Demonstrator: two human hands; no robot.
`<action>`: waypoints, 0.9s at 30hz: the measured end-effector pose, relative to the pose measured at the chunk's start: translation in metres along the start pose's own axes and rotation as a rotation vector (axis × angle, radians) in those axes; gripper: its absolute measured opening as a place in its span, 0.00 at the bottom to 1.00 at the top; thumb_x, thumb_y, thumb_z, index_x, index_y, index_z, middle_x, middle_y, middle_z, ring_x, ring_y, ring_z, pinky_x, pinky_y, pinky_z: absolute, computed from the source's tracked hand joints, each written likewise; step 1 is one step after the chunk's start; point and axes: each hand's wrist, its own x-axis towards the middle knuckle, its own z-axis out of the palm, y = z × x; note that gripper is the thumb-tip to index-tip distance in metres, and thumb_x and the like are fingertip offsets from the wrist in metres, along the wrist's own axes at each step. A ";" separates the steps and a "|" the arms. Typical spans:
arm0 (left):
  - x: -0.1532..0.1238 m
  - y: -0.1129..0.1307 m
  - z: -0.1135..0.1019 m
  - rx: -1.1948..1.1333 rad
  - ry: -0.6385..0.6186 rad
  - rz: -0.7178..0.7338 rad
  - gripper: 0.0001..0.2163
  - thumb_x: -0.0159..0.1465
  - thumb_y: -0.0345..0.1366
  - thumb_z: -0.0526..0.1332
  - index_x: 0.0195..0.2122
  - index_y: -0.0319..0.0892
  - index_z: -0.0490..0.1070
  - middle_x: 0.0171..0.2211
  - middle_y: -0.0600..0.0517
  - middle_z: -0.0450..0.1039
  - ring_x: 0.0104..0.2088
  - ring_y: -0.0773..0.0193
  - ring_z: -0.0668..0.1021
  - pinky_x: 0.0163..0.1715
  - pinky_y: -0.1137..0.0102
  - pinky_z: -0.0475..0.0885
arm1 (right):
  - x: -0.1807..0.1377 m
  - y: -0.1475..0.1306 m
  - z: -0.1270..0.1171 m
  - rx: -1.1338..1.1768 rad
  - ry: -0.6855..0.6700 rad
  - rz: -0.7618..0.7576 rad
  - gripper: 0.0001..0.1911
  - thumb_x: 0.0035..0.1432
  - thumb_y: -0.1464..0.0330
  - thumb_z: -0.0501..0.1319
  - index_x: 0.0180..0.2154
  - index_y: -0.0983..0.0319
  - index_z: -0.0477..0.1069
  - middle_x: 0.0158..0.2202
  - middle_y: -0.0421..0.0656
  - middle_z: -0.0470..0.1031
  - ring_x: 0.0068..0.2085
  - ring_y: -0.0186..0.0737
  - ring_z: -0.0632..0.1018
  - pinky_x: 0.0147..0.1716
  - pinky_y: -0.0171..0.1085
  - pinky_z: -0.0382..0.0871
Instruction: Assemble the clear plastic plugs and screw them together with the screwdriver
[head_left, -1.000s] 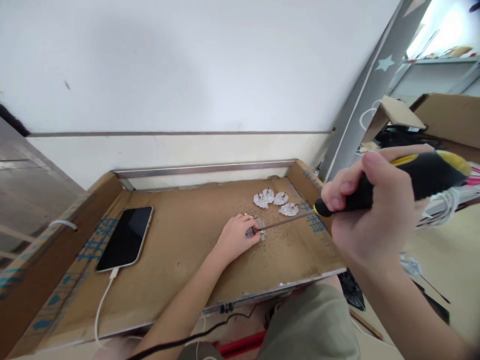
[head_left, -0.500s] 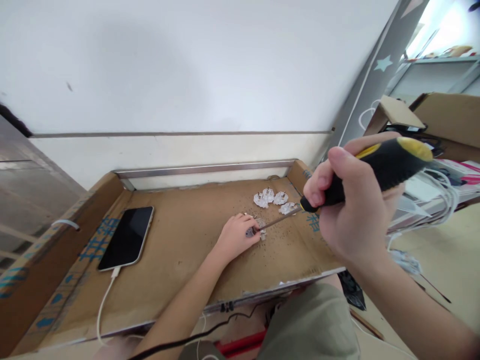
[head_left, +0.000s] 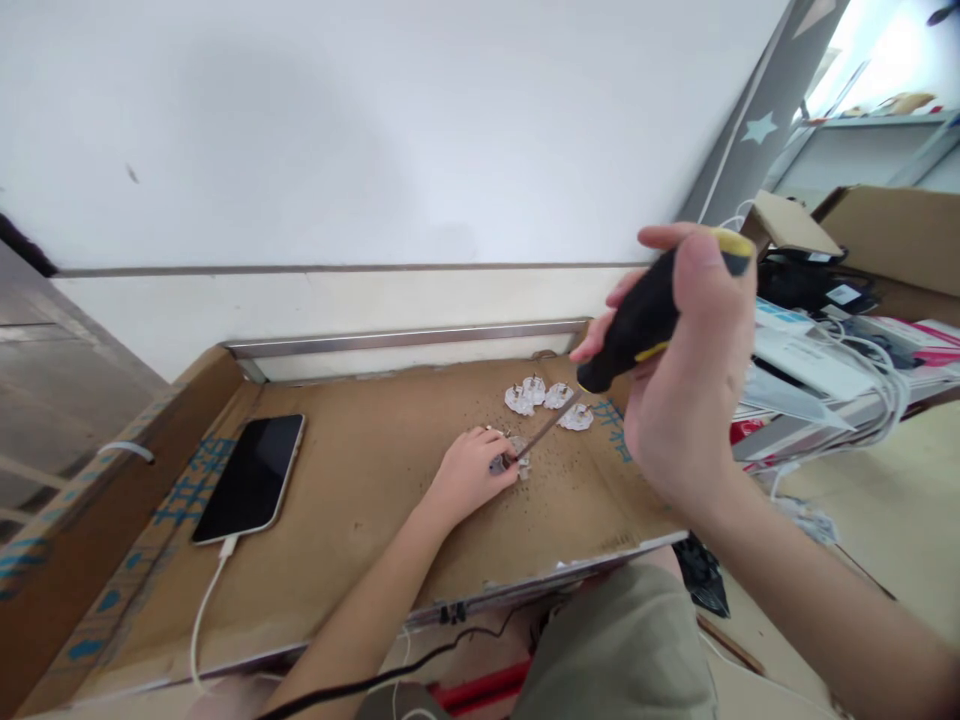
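My right hand is wrapped round the black and yellow handle of a screwdriver. Its long metal shaft slants down to the left, and the tip ends at my left fingers. My left hand rests on the cardboard and pinches a small grey part, whose kind I cannot make out. Beside those fingers lies a clear plastic piece, partly hidden by the hand. Several clear plastic pieces with metal pins lie just beyond the shaft.
A cardboard sheet with raised sides covers the work surface, and dark specks lie around the hands. On the left is a phone with a white cable. At right, a shelf holds boxes and coiled white cables.
My right hand has swung left and turned on the handle, and the screwdriver now stands steeper. My left hand has stayed in place with the small part.
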 end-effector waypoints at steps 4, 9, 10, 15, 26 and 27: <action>0.000 0.001 -0.001 0.004 0.005 0.006 0.02 0.59 0.33 0.60 0.31 0.44 0.71 0.35 0.53 0.74 0.39 0.61 0.72 0.39 0.67 0.65 | 0.008 0.003 -0.005 -0.059 -0.157 0.014 0.16 0.57 0.59 0.56 0.45 0.58 0.60 0.36 0.38 0.66 0.26 0.27 0.68 0.26 0.32 0.67; 0.000 0.002 -0.003 -0.005 -0.010 0.015 0.02 0.60 0.34 0.59 0.32 0.44 0.71 0.35 0.53 0.74 0.39 0.60 0.72 0.40 0.67 0.65 | 0.025 -0.002 -0.013 -0.328 -0.346 -0.150 0.17 0.54 0.61 0.60 0.46 0.55 0.61 0.36 0.39 0.67 0.32 0.30 0.69 0.28 0.30 0.63; 0.000 0.002 -0.004 -0.008 -0.011 0.016 0.02 0.60 0.34 0.59 0.32 0.44 0.70 0.35 0.53 0.74 0.39 0.60 0.72 0.40 0.67 0.65 | 0.030 -0.005 -0.013 -0.404 -0.374 -0.186 0.17 0.53 0.61 0.61 0.44 0.55 0.63 0.33 0.38 0.67 0.31 0.30 0.69 0.26 0.29 0.62; 0.000 0.002 -0.004 -0.014 -0.001 0.016 0.02 0.60 0.33 0.59 0.30 0.44 0.70 0.34 0.53 0.73 0.38 0.61 0.72 0.39 0.67 0.65 | 0.056 -0.024 -0.011 -0.740 -0.622 -0.336 0.11 0.52 0.60 0.61 0.36 0.58 0.66 0.26 0.38 0.65 0.28 0.30 0.67 0.27 0.29 0.60; 0.000 0.002 -0.004 -0.006 -0.007 0.041 0.02 0.60 0.33 0.58 0.31 0.44 0.69 0.35 0.53 0.73 0.37 0.61 0.72 0.40 0.67 0.65 | 0.070 -0.040 0.008 -0.801 -0.747 -0.320 0.13 0.43 0.66 0.67 0.19 0.62 0.63 0.18 0.38 0.60 0.26 0.30 0.64 0.25 0.29 0.53; 0.000 0.002 -0.004 -0.011 -0.008 0.047 0.02 0.60 0.34 0.58 0.32 0.44 0.69 0.35 0.53 0.73 0.37 0.61 0.72 0.40 0.67 0.65 | 0.071 -0.041 0.009 -0.821 -0.775 -0.336 0.13 0.44 0.67 0.66 0.19 0.62 0.63 0.18 0.38 0.60 0.26 0.30 0.64 0.25 0.30 0.52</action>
